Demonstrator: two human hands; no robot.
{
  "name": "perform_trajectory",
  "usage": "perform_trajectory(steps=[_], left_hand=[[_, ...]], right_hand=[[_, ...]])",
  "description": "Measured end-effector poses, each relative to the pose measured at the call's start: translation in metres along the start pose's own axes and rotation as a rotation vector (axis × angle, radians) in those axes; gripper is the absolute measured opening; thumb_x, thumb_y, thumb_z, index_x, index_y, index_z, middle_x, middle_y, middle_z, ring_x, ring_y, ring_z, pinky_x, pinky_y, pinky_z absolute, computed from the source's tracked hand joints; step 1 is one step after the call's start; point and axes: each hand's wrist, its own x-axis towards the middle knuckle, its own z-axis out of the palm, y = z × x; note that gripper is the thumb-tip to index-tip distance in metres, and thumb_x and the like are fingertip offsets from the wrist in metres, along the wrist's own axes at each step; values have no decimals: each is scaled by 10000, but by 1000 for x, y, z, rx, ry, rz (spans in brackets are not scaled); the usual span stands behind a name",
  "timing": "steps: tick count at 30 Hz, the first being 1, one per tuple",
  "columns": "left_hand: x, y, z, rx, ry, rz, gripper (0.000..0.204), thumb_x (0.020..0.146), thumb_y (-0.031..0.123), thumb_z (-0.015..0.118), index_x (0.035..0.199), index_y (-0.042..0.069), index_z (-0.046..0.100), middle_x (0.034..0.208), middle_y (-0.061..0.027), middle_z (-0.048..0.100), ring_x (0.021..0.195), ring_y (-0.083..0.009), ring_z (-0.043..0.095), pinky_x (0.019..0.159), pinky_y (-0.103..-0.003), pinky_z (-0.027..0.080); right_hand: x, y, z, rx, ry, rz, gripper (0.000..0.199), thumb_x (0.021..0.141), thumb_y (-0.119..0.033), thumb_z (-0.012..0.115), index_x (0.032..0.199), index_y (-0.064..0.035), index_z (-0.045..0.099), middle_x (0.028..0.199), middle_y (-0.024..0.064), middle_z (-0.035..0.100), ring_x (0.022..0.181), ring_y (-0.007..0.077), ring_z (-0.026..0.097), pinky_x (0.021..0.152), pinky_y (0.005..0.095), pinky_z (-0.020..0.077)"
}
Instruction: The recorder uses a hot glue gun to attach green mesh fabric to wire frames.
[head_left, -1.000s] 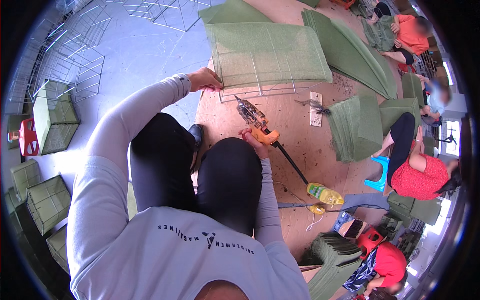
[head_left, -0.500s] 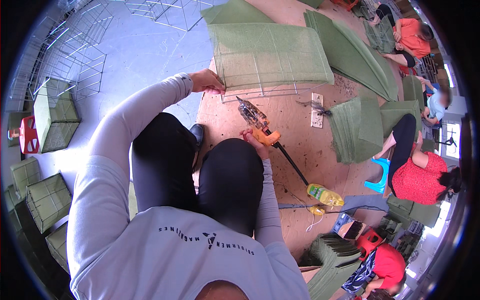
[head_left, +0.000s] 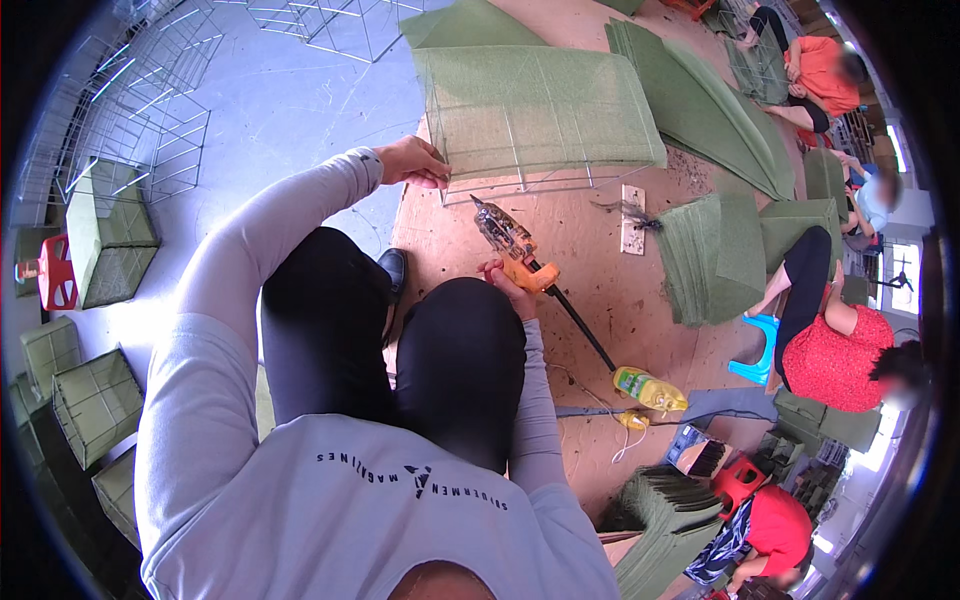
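Observation:
My left hand (head_left: 414, 161) is closed, its fingers pinching the near left corner of a wire frame (head_left: 521, 180). A sheet of green mesh cloth (head_left: 540, 105) lies over that frame, and the thin metal wires show through it. In my right hand (head_left: 512, 293), beside my knee, is an orange hot glue gun (head_left: 507, 235) with a dark, glue-smeared front. Its nozzle points up toward the frame's near edge, just right of my left hand and apart from the cloth. A black glue stick (head_left: 585, 327) runs out of the gun's back.
Stacked green cloth (head_left: 700, 115) lies beyond and to the right. A white power strip (head_left: 634, 220), a yellow bottle (head_left: 648, 388) and a cord are on the brown board. Bare wire frames (head_left: 140, 110) and green-covered boxes (head_left: 112, 235) stand left. Several people sit along the right.
The cloth-covered frame and my left hand have shifted very slightly to the left. The glue gun stays nearly in place in my right hand.

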Motion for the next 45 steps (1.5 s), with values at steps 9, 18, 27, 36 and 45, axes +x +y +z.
perform_trajectory(steps=[9,18,27,36,45], left_hand=[[-3,11,-6,-47,51,27,124,790,69,623,881,-10,593,740,-59,627,619,-102,608,559,-187,518],[-11,22,0,-127,109,65,85,809,88,601,862,21,596,724,-17,623,557,-48,564,458,-147,448],[-10,24,-5,-203,84,135,97,834,122,581,854,28,591,754,-34,633,572,-43,556,500,-149,460],[-11,26,-3,-215,76,135,117,835,131,584,876,21,588,768,-44,636,588,-55,567,525,-153,473],[-9,24,-5,-223,63,147,124,837,123,579,891,11,582,783,-53,635,603,-62,575,551,-159,486]], right_hand=[[1,-9,10,-30,18,-12,66,767,-40,587,805,-45,533,802,31,555,831,179,550,814,306,432],[21,-9,15,-69,-100,-78,56,790,-30,559,832,-31,521,799,45,554,847,205,564,817,328,435],[33,-5,19,-88,-129,-120,65,778,-5,556,830,-17,519,780,51,550,815,201,580,780,312,454],[33,-7,19,-151,-105,-49,76,775,2,556,844,-12,525,775,54,550,799,199,577,797,319,457],[28,-11,26,-115,-60,-51,79,783,-11,564,852,-8,526,778,53,550,795,196,579,779,315,463]])
